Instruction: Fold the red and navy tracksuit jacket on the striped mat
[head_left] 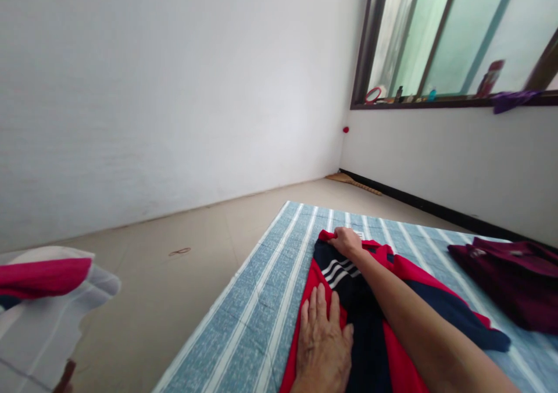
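Gripping a garment (368, 335) near an illegible label (360, 235), the right hand (347, 244) clenches; the left hand (323, 339) lies flat.

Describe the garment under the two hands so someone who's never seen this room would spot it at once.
Find the blue-and-white striped sheet in the lower part of the view. On it, the left hand lies flat on a garment whose far end the right hand grips. It is red and navy with white stripes, unlike the maroon cloth to its right.
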